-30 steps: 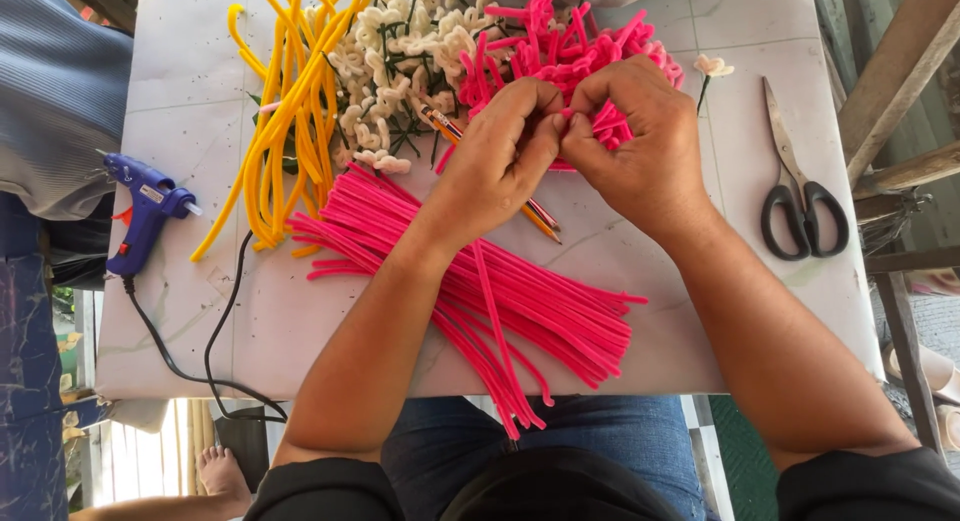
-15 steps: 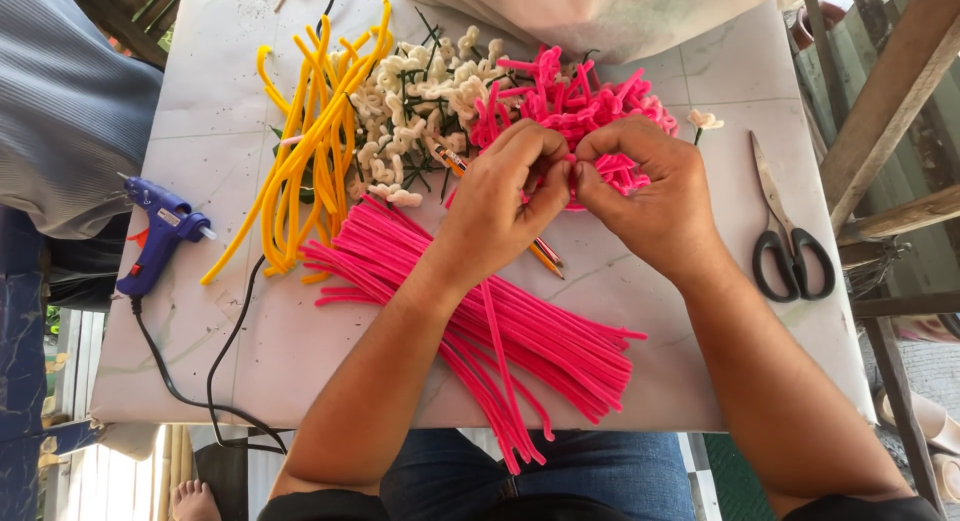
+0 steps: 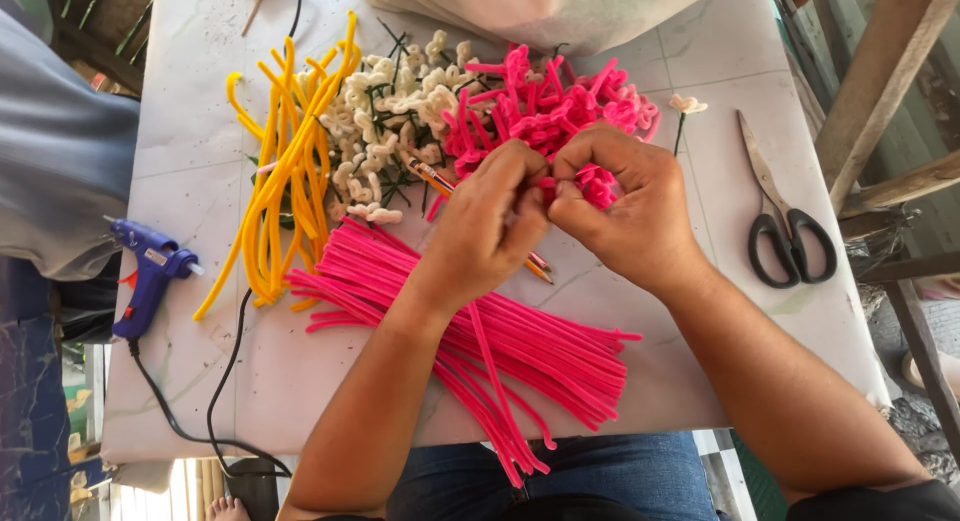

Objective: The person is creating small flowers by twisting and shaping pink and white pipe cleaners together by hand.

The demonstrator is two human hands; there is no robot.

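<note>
Pink pipe cleaner pinched between both grips, left hand and right hand clamped on it; straight pink bundle lies just below them.

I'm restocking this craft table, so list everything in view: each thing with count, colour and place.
straight fuzzy pink pipe cleaners: a large bundle, pink, table centre, under the forearms
curled pink pipe-cleaner pieces: a heap, pink, far side, behind the hands
bent yellow pipe cleaners: a bunch, yellow, left of centre
cream pipe-cleaner flowers on dark green stems: a pile, cream, between the yellow and curled pink heaps
single small cream flower: one, cream, right of the curled pink heap
black-handled metal scissors: one, black and silver, right edge
blue hot glue gun with black cord: one, blue, left edge
orange pencil: one, orange, under the left hand
pale tabletop: one, whitish
left hand: pinching a pink piece
right hand: pinching the same piece
</note>
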